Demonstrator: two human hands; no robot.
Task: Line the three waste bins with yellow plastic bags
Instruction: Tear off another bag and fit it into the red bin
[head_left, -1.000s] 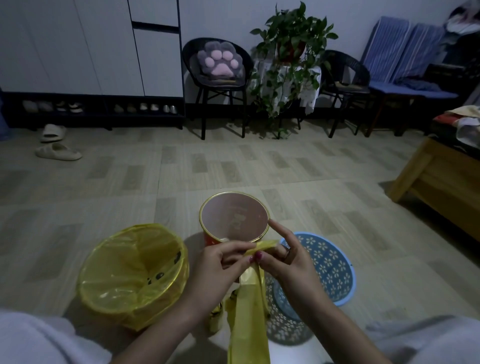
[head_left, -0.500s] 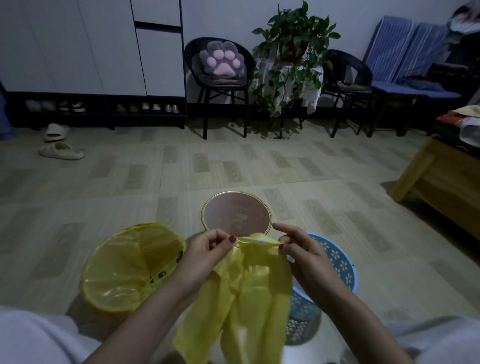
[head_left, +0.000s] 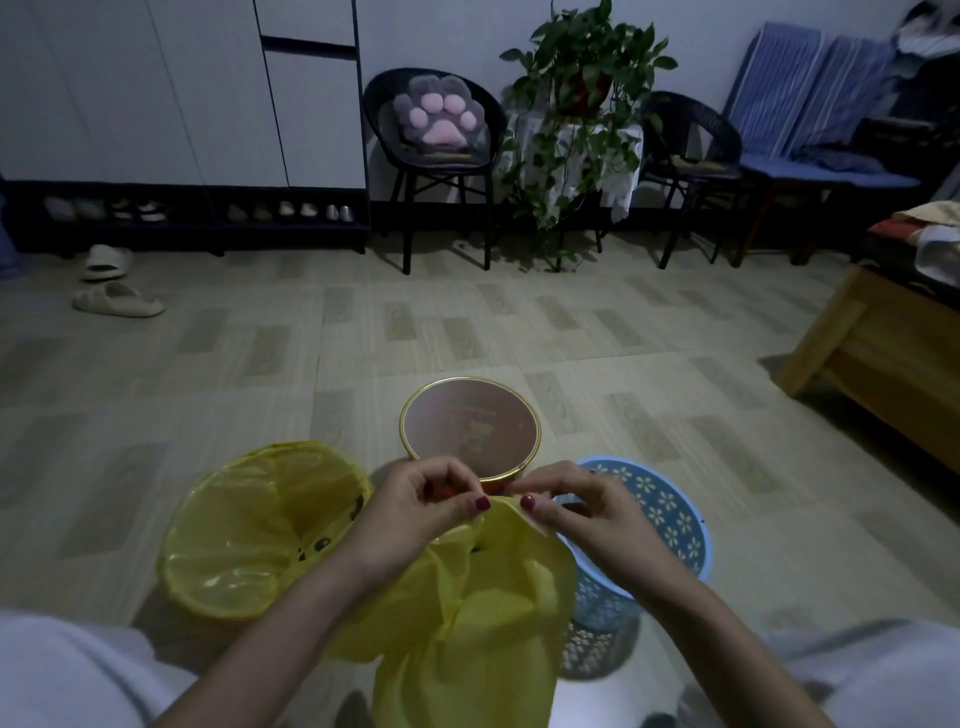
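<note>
1. Head view: we see the left hand (head_left: 415, 512) and the right hand (head_left: 576, 512) side by side, each with fingers pinched on the top edge of a loose yellow bag (head_left: 478, 613) that hangs down between the forearms.
2. Head view: the left bin (head_left: 260, 530) on the floor (head_left: 519, 332) already carries a yellow liner (rim covered).
3. Head view: the round gold-rimmed bin (head_left: 470, 428) stands just beyond the hands, and the blue perforated bin (head_left: 660, 519) sits to the right, both unlined.
</note>
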